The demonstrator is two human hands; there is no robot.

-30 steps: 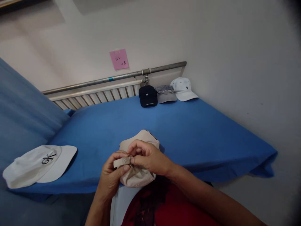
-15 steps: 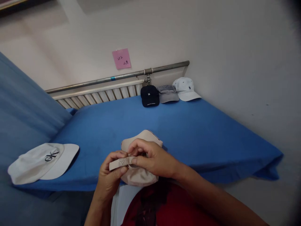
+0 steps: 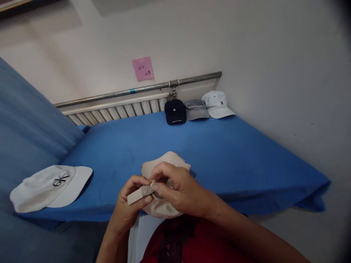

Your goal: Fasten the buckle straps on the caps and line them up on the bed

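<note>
A beige cap (image 3: 161,159) rests at the front edge of the blue-covered table (image 3: 123,138), its brim pointing away from me. My left hand (image 3: 130,202) pinches the cap's back strap (image 3: 135,197) between thumb and fingers, and the loose strap end sticks out to the left. A small buckle (image 3: 146,189) with raised marks sits on the strap. My right hand (image 3: 181,188) grips the strap just right of the buckle, thumb and fingertips pressed together. The right hand hides part of the crown.
A white cap (image 3: 46,188) with dark letters lies at the left front. Along the back right stand a black cap (image 3: 174,112), a grey cap (image 3: 196,110) and a white cap (image 3: 216,105). Behind are a radiator (image 3: 120,110) and a pipe (image 3: 109,95); a curtain (image 3: 30,120) hangs left.
The strap has turned slightly in my fingers, its loose end now tilted lower, and the buckle's face shows more clearly. Both hands stay at the beige cap; the other caps have not moved.
</note>
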